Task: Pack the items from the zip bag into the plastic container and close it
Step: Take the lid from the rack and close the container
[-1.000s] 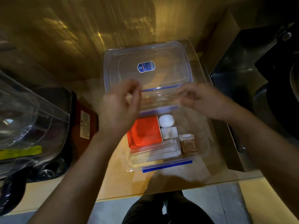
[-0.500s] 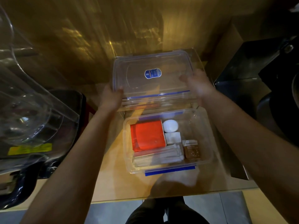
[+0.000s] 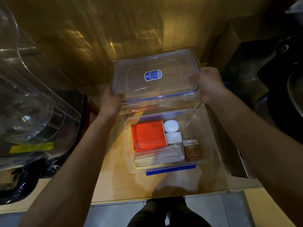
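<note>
The plastic container (image 3: 168,164) stands open on the bench (image 3: 114,182) near its front edge, with a blue latch flap showing at its near wall. Contents, from near to far: a bundle of white wrapped sticks (image 3: 159,155) along the near wall, a small brown packet (image 3: 192,149) at their right, an orange packet (image 3: 148,136) at the left, a white square pad (image 3: 173,138) beside it, and a white round item (image 3: 171,126) at the far wall. The right part of the container is bare. No zip bag can be made out.

Beyond the container, both hands hold the clear lid (image 3: 155,79), which bears a blue label. The left hand (image 3: 110,102) has its grip closed on the lid's left near corner; the right hand (image 3: 208,84) grasps the right edge. The lid sits behind the container, not yet over it.

Step in hand, as judged: packing appears complete and closing has begun. The next move calls for bringing the lid toward the person, aligning its rim squarely over the container, pressing it down, and snapping the latch flaps shut.
</note>
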A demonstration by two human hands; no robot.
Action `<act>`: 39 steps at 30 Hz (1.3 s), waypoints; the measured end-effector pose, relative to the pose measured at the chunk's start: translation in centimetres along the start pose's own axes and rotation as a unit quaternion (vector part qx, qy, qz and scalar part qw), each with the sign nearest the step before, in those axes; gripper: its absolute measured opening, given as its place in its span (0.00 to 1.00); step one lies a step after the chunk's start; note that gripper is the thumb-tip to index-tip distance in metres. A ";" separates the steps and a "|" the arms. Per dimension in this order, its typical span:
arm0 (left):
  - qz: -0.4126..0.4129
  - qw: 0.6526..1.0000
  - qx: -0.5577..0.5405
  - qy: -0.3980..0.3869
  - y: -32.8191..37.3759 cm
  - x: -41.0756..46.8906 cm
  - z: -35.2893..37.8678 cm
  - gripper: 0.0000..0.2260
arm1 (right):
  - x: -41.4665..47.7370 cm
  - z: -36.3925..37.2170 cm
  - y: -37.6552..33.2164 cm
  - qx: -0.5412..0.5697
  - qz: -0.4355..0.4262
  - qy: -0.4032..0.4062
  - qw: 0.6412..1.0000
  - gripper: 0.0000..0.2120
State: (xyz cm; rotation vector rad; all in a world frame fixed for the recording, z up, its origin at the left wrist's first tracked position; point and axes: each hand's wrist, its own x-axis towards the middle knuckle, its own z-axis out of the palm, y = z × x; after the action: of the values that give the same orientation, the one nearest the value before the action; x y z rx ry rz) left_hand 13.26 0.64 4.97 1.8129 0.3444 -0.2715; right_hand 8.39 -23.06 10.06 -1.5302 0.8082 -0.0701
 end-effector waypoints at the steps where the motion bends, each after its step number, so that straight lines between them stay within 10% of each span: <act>1: 0.003 1.000 0.014 0.001 0.0 0.0 0.0 0.18 | 0.0 0.0 0.1 -0.015 -0.014 0.001 1.000 0.09; 20: 0.059 0.998 -0.003 0.015 1.2 -1.6 -1.0 0.27 | -2.8 -1.7 1.5 0.150 -0.030 -0.040 0.987 0.12; 27: 0.144 0.986 -0.046 0.071 1.8 -5.5 -3.2 0.14 | -4.7 -4.5 2.6 0.182 -0.097 -0.111 0.972 0.19; 39: 0.061 0.995 0.000 0.084 -8.2 -14.5 -2.4 0.09 | -9.1 -8.1 13.5 0.012 -0.098 0.001 0.995 0.15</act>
State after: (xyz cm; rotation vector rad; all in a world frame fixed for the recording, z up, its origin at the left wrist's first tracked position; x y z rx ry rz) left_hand -3.24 3.65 3.47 1.8531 0.3497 -0.0347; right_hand -8.36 -23.98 3.03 -1.5838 0.6549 -0.2253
